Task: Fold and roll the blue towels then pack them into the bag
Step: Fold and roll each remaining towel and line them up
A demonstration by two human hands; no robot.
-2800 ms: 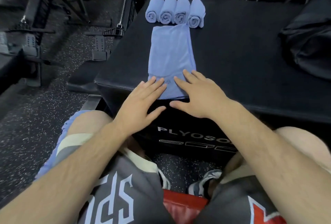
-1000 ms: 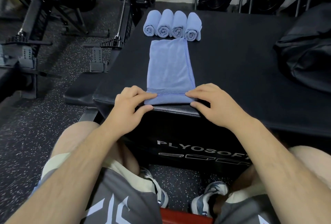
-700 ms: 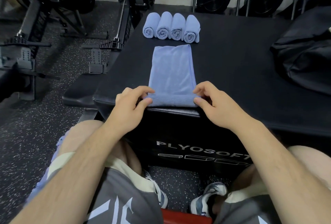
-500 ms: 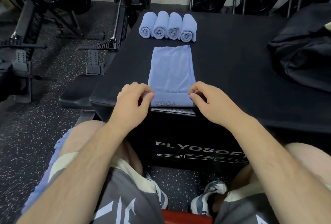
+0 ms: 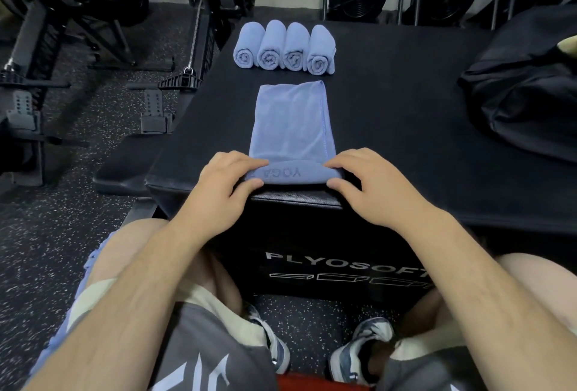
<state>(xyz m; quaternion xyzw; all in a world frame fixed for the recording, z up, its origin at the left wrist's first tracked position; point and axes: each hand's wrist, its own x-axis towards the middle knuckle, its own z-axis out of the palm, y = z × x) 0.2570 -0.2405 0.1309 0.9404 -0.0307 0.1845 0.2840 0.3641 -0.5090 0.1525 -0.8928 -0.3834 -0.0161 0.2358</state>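
Both hands are pinching the rolled end of the folded blue towel [image 5: 292,128] at the plyo box's [image 5: 406,128] near edge, left hand [image 5: 223,184] and right hand [image 5: 371,186] gripping either side. Four rolled towels [image 5: 284,47] are sitting along the far edge, black bag [image 5: 524,91] at the right edge.

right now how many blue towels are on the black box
5. Four finished rolls sit side by side at the far edge. The fifth towel lies folded in front of them, its near end partly rolled under both hands. Any inside the bag are hidden.
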